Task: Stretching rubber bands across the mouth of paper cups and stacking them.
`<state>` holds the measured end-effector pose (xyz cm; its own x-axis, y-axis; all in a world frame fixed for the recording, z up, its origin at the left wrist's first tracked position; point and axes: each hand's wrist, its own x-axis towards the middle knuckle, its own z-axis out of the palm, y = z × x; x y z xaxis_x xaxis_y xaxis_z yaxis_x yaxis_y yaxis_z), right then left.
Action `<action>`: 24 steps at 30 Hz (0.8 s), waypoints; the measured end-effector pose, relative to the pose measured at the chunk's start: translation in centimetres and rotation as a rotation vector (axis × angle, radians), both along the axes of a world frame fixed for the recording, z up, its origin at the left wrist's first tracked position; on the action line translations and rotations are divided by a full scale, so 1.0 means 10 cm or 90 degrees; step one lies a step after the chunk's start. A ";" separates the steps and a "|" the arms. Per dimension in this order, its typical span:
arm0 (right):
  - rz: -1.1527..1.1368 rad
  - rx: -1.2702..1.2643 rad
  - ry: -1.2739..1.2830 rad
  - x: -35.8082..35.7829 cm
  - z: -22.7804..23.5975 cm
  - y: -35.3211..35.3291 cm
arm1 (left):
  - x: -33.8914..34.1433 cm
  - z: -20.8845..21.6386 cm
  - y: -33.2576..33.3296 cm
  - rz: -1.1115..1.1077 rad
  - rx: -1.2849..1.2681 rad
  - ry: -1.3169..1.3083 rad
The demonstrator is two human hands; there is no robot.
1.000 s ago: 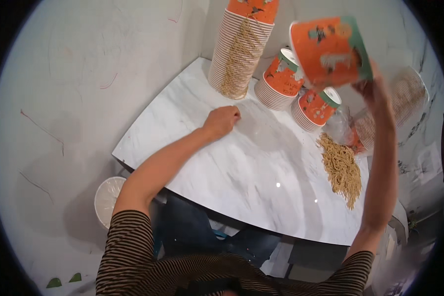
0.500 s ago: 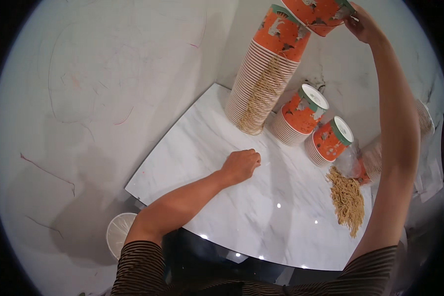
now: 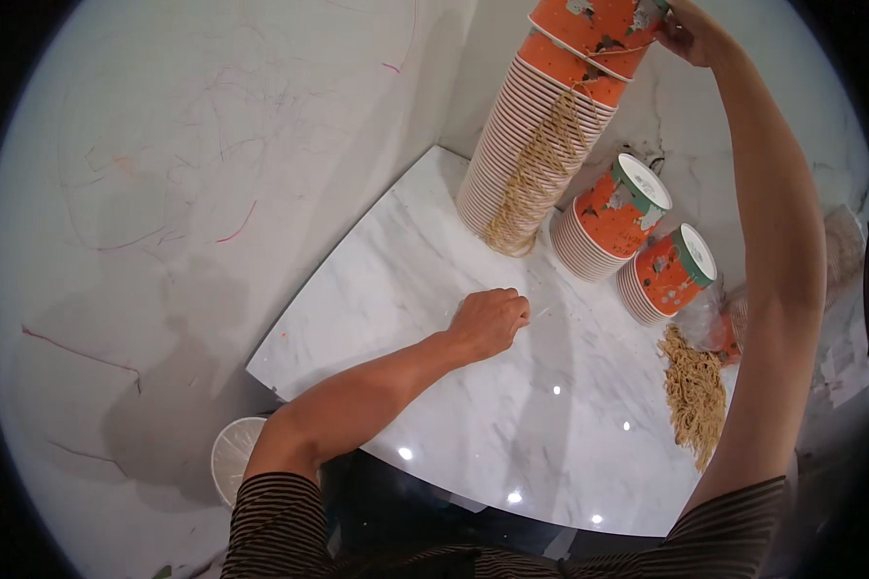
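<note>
In my right hand (image 3: 690, 37), the fingers grip an orange paper cup (image 3: 603, 21) with green trim near its upturned base. It sits mouth-down over the top of a tall stack of nested paper cups (image 3: 526, 135), and its upper part is cut off by the frame edge. Tan cord-like strands (image 3: 541, 174) hang down the stack's near side, one across the held cup. My left hand (image 3: 492, 323) rests closed on the white marbled table (image 3: 434, 425), in front of the stack; whether anything is inside its curled fingers is hidden.
Two shorter upturned cup stacks, one (image 3: 613, 217) beside the other (image 3: 666, 275), stand right of the tall one. A heap of tan strands (image 3: 695, 396) lies at the table's right, near a clear plastic bag (image 3: 702, 320). A lined white bin (image 3: 234, 458) stands lower left. Walls border the table.
My right hand has lowered the orange cup from above the tall stack onto its top. My left hand stays closed on the table. The whole view has shifted slightly.
</note>
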<state>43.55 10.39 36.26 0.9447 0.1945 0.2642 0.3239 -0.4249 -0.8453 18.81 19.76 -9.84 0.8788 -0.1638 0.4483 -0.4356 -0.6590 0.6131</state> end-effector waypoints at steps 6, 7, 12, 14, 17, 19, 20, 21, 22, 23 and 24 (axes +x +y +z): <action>-0.020 -0.014 -0.004 -0.07 -0.05 -0.02 | 0.02 0.00 -0.01 0.006 0.033 0.020; -0.020 -0.013 -0.003 -0.07 -0.06 -0.02 | 0.02 -0.01 -0.01 0.008 0.030 0.014; -0.028 -0.057 -0.025 -0.02 -0.09 -0.03 | 0.03 0.01 -0.02 0.010 0.019 0.027; -0.034 -0.098 -0.021 -0.01 -0.06 -0.02 | 0.03 0.01 -0.02 0.001 0.014 0.010; -0.021 -0.160 -0.006 0.00 -0.10 0.01 | 0.02 -0.01 0.00 0.002 0.009 0.001; 0.000 -0.177 0.011 0.02 -0.21 0.02 | 0.03 -0.03 0.00 0.002 0.007 0.012; 0.005 -0.183 0.014 0.04 -0.24 0.00 | 0.02 -0.03 0.00 -0.002 0.000 0.014; 0.011 -0.189 0.017 0.04 -0.27 0.00 | 0.01 -0.02 0.00 -0.002 0.000 0.015; 0.011 -0.188 0.019 0.14 -0.27 -0.01 | 0.01 -0.01 0.01 0.003 0.013 0.026; 0.025 -0.190 0.048 0.32 -0.17 -0.15 | 0.03 0.02 -0.04 -0.004 0.023 0.028; 0.055 -0.189 0.084 0.35 -0.18 -0.11 | 0.02 0.02 -0.01 -0.001 0.025 0.032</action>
